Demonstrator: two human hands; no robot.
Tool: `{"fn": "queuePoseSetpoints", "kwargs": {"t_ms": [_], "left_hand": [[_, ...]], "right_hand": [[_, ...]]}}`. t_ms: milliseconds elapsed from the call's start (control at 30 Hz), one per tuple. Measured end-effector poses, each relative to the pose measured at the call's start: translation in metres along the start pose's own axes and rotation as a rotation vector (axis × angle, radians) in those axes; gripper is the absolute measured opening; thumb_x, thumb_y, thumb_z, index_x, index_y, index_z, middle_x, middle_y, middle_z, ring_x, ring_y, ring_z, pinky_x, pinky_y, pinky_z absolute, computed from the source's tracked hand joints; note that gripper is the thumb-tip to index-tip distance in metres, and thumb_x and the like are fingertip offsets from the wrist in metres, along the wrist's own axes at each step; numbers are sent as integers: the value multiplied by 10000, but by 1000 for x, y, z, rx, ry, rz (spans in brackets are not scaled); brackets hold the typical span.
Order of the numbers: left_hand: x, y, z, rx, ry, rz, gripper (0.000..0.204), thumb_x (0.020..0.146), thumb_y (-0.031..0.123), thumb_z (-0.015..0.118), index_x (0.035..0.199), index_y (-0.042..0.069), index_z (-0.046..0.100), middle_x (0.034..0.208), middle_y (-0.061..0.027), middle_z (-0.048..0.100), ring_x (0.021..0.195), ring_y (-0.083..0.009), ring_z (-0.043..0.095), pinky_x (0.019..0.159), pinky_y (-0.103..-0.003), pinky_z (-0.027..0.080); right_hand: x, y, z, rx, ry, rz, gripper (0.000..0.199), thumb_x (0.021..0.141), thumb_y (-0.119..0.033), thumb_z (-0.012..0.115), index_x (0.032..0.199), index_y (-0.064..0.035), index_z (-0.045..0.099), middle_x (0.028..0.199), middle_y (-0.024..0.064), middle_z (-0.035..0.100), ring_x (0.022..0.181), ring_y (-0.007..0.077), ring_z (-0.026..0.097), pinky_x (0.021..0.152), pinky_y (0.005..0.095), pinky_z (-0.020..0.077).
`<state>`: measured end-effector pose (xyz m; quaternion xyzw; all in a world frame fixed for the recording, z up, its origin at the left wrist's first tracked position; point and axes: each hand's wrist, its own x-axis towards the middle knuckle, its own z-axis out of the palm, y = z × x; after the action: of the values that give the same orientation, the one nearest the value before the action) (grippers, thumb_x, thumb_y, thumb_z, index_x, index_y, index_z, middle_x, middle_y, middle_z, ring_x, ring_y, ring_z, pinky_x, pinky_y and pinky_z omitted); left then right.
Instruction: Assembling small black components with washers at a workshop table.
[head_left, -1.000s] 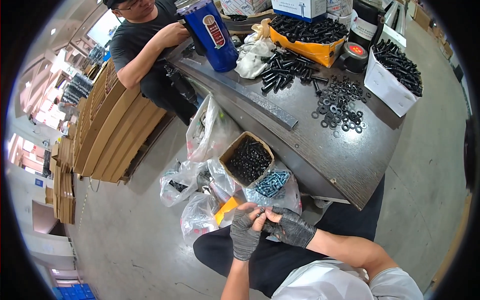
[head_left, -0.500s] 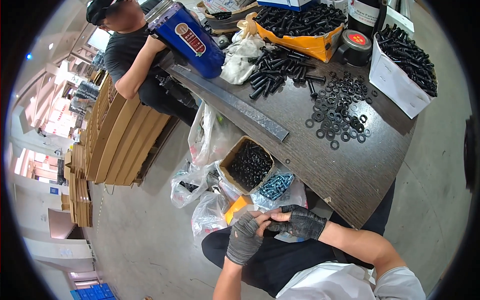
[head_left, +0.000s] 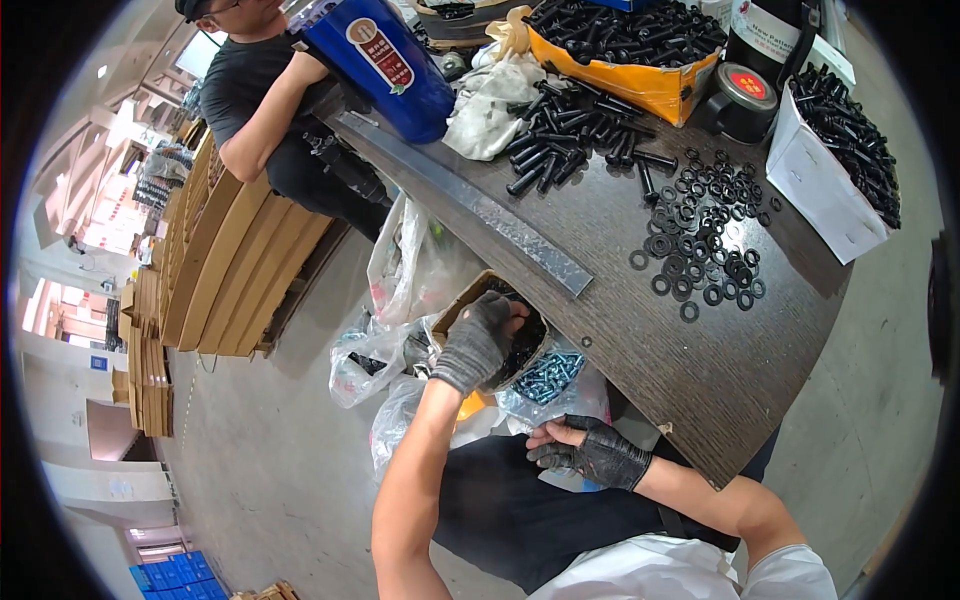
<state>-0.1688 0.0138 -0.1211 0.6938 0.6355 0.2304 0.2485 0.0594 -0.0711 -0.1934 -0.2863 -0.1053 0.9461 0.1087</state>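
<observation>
My left hand [head_left: 476,345], in a grey fingerless glove, reaches over a cardboard box [head_left: 443,322] of small black metal parts [head_left: 525,345]. Its fingers are curled together above the parts; whatever they hold is hidden. Over my lap is my right hand [head_left: 592,450], in a darker fingerless glove, with its fingers bent inward and the thumb laid across. I cannot make out what lies in it. Between the two hands sits a clear plastic bag of bluish screws [head_left: 547,377], touched by neither.
On the dark table [head_left: 690,375] lie black washers [head_left: 690,265], a metal bar [head_left: 480,210] along the edge and loose black bolts [head_left: 550,150]. Bolts fill an orange-sided box [head_left: 640,85] and a white box [head_left: 820,205]. A person [head_left: 255,95] sits beyond a blue tumbler [head_left: 385,75].
My hands were together above my lap. The left has moved forward to the cardboard box, while the right stays over my lap. The view has shifted slightly.
</observation>
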Motion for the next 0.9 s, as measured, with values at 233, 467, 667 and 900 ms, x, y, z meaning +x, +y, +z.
{"fn": "queuePoseSetpoints", "kwargs": {"t_ms": [233, 467, 667, 900], "left_hand": [[15, -6, 18, 174, -93, -163, 198, 827, 59, 663, 1018, 74, 711, 1022, -166, 670, 977, -375, 638, 824, -443, 504], [8, -16, 41, 246, 99, 7, 210, 812, 61, 670, 1021, 59, 695, 999, -198, 669, 951, -389, 642, 803, -462, 512], [4, -13, 41, -103, 375, -30, 134, 805, 64, 688, 938, 47, 695, 910, -176, 657, 874, -383, 638, 765, -438, 500], [-55, 16, 11, -274, 750, -134, 93, 844, 44, 697, 937, 43, 696, 865, -105, 653, 787, -229, 630, 760, -331, 489]], "right_hand": [[6, 6, -11, -48, 38, -16, 352, 996, -257, 581, 1185, 39, 569, 1139, 159, 625, 1052, 245, 652, 919, 341, 548], [8, 10, -10, -38, 44, 4, 241, 989, -202, 592, 1131, -8, 593, 1089, 102, 628, 1043, 224, 653, 886, 367, 575], [0, 16, -8, -57, 2, -21, 380, 993, -243, 587, 1215, 62, 543, 1132, 163, 625, 1023, 236, 656, 902, 330, 547], [-72, -2, 25, -780, -49, -113, 258, 983, -247, 582, 1065, -14, 655, 1036, 63, 654, 951, 133, 622, 856, 301, 504]]}}
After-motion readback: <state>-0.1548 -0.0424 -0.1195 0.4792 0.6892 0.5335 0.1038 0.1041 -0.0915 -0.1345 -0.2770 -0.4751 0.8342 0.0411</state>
